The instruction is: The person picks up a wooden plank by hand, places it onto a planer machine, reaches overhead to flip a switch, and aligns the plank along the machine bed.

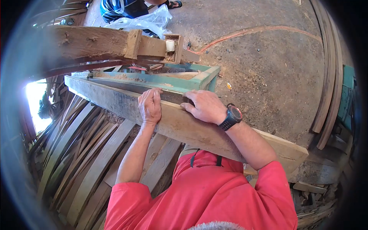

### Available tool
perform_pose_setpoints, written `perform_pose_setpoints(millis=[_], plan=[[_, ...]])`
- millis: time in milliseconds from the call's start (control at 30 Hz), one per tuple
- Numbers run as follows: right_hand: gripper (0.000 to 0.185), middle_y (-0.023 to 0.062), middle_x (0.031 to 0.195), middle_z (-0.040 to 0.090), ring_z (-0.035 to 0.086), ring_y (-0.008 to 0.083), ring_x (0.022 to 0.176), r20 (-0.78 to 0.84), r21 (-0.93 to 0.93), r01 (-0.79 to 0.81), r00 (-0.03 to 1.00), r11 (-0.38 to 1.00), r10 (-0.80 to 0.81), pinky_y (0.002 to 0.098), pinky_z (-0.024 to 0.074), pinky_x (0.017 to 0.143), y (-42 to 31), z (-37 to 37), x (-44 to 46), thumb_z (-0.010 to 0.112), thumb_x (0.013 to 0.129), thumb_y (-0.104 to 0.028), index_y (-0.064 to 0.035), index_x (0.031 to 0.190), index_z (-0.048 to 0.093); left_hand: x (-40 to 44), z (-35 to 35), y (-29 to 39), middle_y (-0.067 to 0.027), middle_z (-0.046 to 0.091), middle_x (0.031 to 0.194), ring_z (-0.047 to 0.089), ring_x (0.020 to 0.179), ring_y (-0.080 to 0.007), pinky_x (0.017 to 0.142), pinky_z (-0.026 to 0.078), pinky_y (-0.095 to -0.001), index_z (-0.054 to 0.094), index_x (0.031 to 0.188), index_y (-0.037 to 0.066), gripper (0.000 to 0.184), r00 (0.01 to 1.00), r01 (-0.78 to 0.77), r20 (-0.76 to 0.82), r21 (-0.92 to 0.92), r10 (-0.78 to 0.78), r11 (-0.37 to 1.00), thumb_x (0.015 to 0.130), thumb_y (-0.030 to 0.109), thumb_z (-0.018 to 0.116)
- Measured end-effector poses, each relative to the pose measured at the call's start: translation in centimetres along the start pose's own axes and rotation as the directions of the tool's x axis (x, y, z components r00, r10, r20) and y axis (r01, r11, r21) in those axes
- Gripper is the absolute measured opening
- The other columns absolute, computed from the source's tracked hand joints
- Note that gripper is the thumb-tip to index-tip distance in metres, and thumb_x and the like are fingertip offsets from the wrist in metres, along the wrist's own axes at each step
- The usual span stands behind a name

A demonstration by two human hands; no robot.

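Observation:
A long, thick wooden plank (pixel 191 124) stands on edge in front of my body, slanting from the upper left down to the right. My left hand (pixel 150 105) is closed over its top edge, with the fingertips hidden on the far side. Farther right, my right hand (pixel 205 105) also grips the top edge, thumb on the near side and most fingers out of sight behind it. A black watch (pixel 232 116) is on my right wrist. Just beyond the plank is a green frame (pixel 199 79) sprinkled with sawdust.
Above the green frame runs a heavy wooden beam (pixel 92 42) with a small wooden box (pixel 178 48) at its end. Curved wood strips (pixel 82 172) are piled at left; long boards (pixel 327 76) lie at right. A person (pixel 122 8) is near plastic sheeting (pixel 151 22). An orange cord (pixel 260 28) crosses the floor.

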State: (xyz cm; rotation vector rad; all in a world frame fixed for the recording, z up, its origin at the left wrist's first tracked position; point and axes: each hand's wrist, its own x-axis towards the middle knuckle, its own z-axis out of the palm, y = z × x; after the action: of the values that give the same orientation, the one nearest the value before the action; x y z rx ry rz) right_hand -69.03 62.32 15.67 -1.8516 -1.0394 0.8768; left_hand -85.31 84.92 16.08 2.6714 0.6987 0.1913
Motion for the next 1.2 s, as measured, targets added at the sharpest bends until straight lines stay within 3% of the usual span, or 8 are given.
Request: perform_pose_setpoints(millis=[267, 333, 533, 667, 867, 933, 1167, 1200], plan=[[0.045, 0.0237, 0.109, 0.078, 0.074, 0.0444, 0.105, -0.001, -0.088, 0.07, 0.998, 0.994, -0.07, 0.0556, 0.0581, 0.09, -0.2, 0.0, 0.2, 0.068, 0.102, -0.041, -0.0022, 0.125, 0.074, 0.0, 0.0, -0.2, -0.0055, 0.081, 0.11, 0.071, 0.108, -0.029, 0.1, 0.046, -0.0438, 0.078, 0.104, 0.01, 0.035, 1.0, 0.013, -0.004, -0.009, -0.013, 1.0, 0.113, 0.032, 0.052], [0.047, 0.0232, 0.11, 0.078, 0.074, 0.0442, 0.105, 0.046, -0.095, 0.045, 0.998, 0.994, -0.041, 0.055, 0.058, 0.09, -0.5, -0.3, 0.2, 0.068, 0.102, -0.043, -0.0024, 0.126, 0.074, 0.0, 0.0, -0.3, -0.0056, 0.078, 0.102, 0.07, 0.102, -0.0285, 0.096, 0.046, -0.0441, 0.077, 0.105, 0.013, 0.027, 0.999, -0.038, -0.026, -0.003, 0.038, 0.999, 0.111, 0.031, 0.057], [0.046, 0.0232, 0.11, 0.077, 0.074, 0.044, 0.105, -0.036, -0.127, 0.127, 0.991, 0.984, -0.132, 0.0552, 0.0578, 0.089, 0.3, 0.8, 0.0, 0.069, 0.102, -0.044, -0.0021, 0.121, 0.073, -0.1, 0.0, -0.2, -0.0056, 0.078, 0.102, 0.07, 0.102, -0.0285, 0.096, 0.046, -0.0448, 0.077, 0.105, 0.012, 0.028, 0.998, -0.053, -0.025, 0.014, 0.054, 0.998, 0.111, 0.032, 0.058], [0.046, 0.0213, 0.113, 0.077, 0.074, 0.0421, 0.106, 0.027, -0.168, 0.101, 0.995, 0.981, -0.098, 0.0516, 0.0586, 0.09, -0.1, 0.4, 0.0, 0.07, 0.103, -0.044, -0.004, 0.127, 0.072, 0.0, 0.0, 0.0, -0.0058, 0.081, 0.107, 0.072, 0.107, -0.0289, 0.1, 0.046, -0.0434, 0.079, 0.105, 0.011, 0.035, 1.0, 0.0, -0.012, 0.037, 0.001, 0.999, 0.114, 0.034, 0.054], [0.045, 0.0215, 0.115, 0.077, 0.073, 0.0421, 0.108, 0.023, -0.103, 0.055, 0.998, 0.993, -0.053, 0.0525, 0.0583, 0.092, 0.1, 0.4, 0.0, 0.071, 0.102, -0.041, -0.0025, 0.124, 0.072, 0.1, 0.1, 0.0, -0.006, 0.08, 0.105, 0.071, 0.107, -0.0281, 0.099, 0.047, -0.0437, 0.079, 0.109, 0.012, 0.03, 1.0, 0.015, 0.003, 0.034, -0.015, 0.999, 0.111, 0.03, 0.056], [0.043, 0.0213, 0.115, 0.076, 0.073, 0.0423, 0.108, 0.023, -0.098, 0.023, 1.0, 0.995, -0.021, 0.0527, 0.0582, 0.092, 0.1, 0.5, 0.0, 0.071, 0.102, -0.04, -0.0024, 0.123, 0.072, 0.2, 0.1, 0.3, -0.007, 0.082, 0.113, 0.072, 0.11, -0.029, 0.103, 0.047, -0.0436, 0.078, 0.104, 0.009, 0.036, 0.999, 0.035, 0.016, 0.024, -0.035, 0.999, 0.115, 0.029, 0.051], [0.041, 0.0214, 0.111, 0.075, 0.072, 0.0417, 0.107, 0.023, -0.067, 0.073, 0.997, 0.995, -0.072, 0.052, 0.0585, 0.09, 0.1, 0.4, -0.1, 0.071, 0.102, -0.039, -0.0028, 0.121, 0.071, 0.2, 0.2, 0.1, -0.0091, 0.082, 0.113, 0.073, 0.108, -0.0305, 0.103, 0.049, -0.0437, 0.077, 0.104, 0.006, 0.037, 0.999, 0.04, -0.013, 0.008, -0.04, 0.999, 0.115, 0.027, 0.049], [0.037, 0.0213, 0.109, 0.076, 0.073, 0.0416, 0.107, 0.002, -0.059, 0.08, 0.997, 0.995, -0.08, 0.0532, 0.0585, 0.09, -0.1, 0.3, -0.2, 0.071, 0.101, -0.037, -0.0018, 0.114, 0.071, 0.1, 0.2, 0.1, -0.008, 0.082, 0.112, 0.073, 0.108, -0.0295, 0.102, 0.048, -0.0435, 0.078, 0.104, 0.008, 0.034, 0.999, 0.039, -0.02, -0.008, -0.039, 0.999, 0.113, 0.027, 0.052]])
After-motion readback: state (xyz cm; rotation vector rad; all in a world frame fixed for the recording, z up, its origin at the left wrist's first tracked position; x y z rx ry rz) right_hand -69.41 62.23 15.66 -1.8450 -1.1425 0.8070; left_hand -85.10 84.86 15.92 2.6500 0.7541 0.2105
